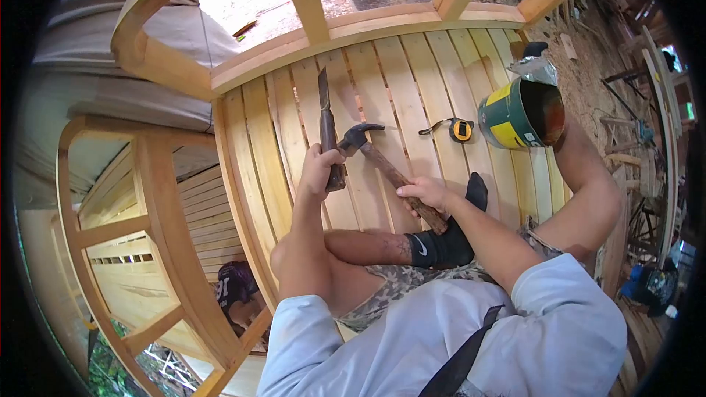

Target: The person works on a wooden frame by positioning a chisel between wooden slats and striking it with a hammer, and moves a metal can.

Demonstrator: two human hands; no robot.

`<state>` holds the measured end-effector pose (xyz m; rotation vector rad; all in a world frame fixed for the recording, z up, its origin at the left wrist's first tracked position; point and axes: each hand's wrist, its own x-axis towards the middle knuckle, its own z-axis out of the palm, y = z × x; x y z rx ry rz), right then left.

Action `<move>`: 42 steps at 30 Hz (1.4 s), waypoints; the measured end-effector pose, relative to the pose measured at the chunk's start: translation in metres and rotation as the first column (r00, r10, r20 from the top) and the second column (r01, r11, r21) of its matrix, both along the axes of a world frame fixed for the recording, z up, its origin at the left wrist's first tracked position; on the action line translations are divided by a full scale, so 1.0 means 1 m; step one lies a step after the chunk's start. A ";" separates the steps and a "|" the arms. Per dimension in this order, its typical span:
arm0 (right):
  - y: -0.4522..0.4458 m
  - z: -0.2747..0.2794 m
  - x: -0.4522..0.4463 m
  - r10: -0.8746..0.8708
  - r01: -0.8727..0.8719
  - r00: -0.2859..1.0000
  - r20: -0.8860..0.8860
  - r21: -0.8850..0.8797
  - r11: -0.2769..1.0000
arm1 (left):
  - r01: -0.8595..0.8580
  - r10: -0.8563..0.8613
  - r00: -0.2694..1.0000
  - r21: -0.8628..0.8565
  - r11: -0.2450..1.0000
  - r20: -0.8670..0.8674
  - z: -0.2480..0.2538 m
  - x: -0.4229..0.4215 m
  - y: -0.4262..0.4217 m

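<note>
My left hand (321,167) is closed around the dark handle of a chisel (326,106), its slim blade pointing away from me. A claw hammer (386,167) lies slantwise across my front, gripped by its rough wooden handle in my right hand (426,197). The dark hammer head is right beside the chisel handle; whether they touch I cannot tell. Beneath both tools are the pale wooden slats (375,95) I sit on. To the right of the hammer rests a black and orange tape measure (461,130) with a short strap.
A green and yellow tin (507,114) leans by my leg, with crumpled clear plastic (535,68) behind it. A curved wooden rail (353,27) borders the far edge. Another wooden frame (158,228) stands at left, with a person (237,294) low behind it. Lumber clutters the right.
</note>
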<state>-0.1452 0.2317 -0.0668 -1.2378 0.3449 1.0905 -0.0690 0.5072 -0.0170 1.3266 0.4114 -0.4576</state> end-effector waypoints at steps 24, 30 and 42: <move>-0.017 0.030 -0.026 -0.163 0.168 0.976 0.146 -0.024 0.985 | 0.049 -0.027 0.997 0.320 0.946 -0.074 -0.009 -0.018 -0.032; -0.040 0.023 -0.009 -0.360 0.379 0.912 0.194 -0.069 0.923 | -0.031 0.042 0.997 0.158 0.987 -0.066 0.001 -0.031 -0.069; -0.045 0.005 -0.014 -0.492 0.491 0.870 0.032 0.043 0.870 | -0.041 0.044 0.990 0.025 0.999 -0.135 0.007 -0.034 -0.084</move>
